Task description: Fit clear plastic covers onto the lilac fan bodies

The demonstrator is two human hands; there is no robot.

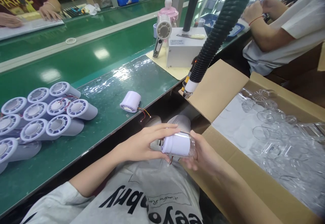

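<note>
My left hand (144,142) and my right hand (203,154) hold one white cylindrical fan part (176,145) between them, low over my lap. A clear plastic cover (191,144) sits over its right end, cupped by my right hand. My left hand's fingers wrap over the white end. Another white cylinder (130,101) with red and yellow wires lies alone on the green bench mat in front of me.
Several white cylinders (45,112) are stacked on the bench at left. An open cardboard box (220,88) of clear plastic covers (276,132) stands at right. A black ribbed hose (218,31) hangs above it. Beyond are a white box unit (182,48), a conveyor and other people's hands.
</note>
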